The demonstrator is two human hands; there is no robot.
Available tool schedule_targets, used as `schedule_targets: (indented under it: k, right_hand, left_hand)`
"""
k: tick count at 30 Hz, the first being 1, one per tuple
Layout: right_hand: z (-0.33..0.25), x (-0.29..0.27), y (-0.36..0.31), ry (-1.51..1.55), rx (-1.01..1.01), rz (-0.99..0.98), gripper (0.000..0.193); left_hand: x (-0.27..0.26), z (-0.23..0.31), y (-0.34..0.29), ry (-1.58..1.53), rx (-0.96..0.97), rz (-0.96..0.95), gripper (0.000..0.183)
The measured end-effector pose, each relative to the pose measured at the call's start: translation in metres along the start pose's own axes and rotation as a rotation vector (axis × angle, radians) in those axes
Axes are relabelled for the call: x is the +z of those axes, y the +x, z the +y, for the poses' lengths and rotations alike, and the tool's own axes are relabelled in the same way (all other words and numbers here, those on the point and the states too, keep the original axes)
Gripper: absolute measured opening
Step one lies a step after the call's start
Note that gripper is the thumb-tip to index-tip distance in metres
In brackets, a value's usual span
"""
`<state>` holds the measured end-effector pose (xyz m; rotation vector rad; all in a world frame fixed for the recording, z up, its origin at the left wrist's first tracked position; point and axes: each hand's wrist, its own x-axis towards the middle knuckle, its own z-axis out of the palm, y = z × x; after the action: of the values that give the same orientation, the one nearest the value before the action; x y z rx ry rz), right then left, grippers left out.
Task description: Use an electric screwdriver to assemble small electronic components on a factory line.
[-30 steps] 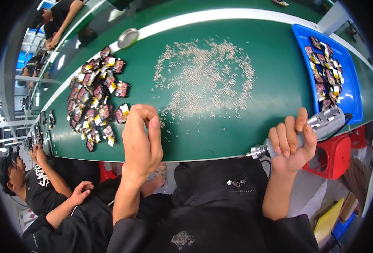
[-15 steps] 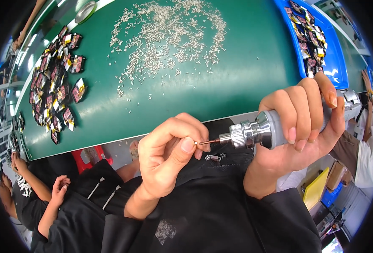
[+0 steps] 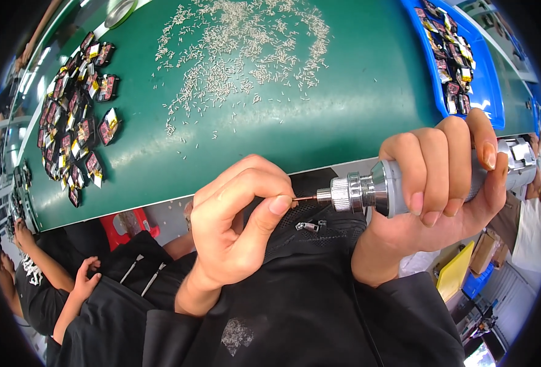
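Observation:
My right hand (image 3: 441,177) wraps round the grey body of an electric screwdriver (image 3: 393,186), held level with its silver collar and thin coppery bit (image 3: 306,198) pointing left. The thumb and forefinger of my left hand (image 3: 237,223) are pinched together right at the bit's tip. Whatever they grip there is too small and too covered to make out. Both hands are raised above my lap, just off the near edge of the green table (image 3: 344,131). Beyond them, many tiny pale metal pieces like screws or pins (image 3: 234,67) lie scattered over the tabletop.
A heap of small black items with pink and yellow labels (image 3: 69,131) covers the table's left side. More lie in a blue tray (image 3: 484,101) at the far right. A round metal dish (image 3: 121,12) stands at the far left. Another person's hand (image 3: 86,278) is beside me.
My left hand has shifted slightly up, with its thumb and finger closed further over the bit's tip. A small pale piece that showed between them is now hidden. The right hand still grips the screwdriver.

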<state>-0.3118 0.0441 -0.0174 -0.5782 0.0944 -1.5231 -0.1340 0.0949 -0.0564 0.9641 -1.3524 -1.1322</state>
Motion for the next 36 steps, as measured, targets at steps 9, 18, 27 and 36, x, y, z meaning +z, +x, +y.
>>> schedule_targets:
  k: [9,18,27,36]
  right_hand:
    - [0.003,-0.018,0.007,-0.003,-0.007,0.011,0.016]
    - [-0.002,-0.032,0.011,-0.045,-0.082,0.257,0.017]
    - [0.0,-0.056,0.014,0.001,-0.087,0.4,0.015]
    - [-0.001,-0.061,0.009,0.012,-0.05,0.351,0.017]
  left_hand:
    - [0.006,-0.008,0.016,0.221,0.154,-0.077,0.005]
    - [-0.02,0.018,0.048,0.475,0.009,0.072,0.015]
    - [-0.038,-0.017,0.246,0.773,0.207,-0.061,0.012]
    - [0.053,-0.086,0.373,1.077,0.157,-0.008,0.043]
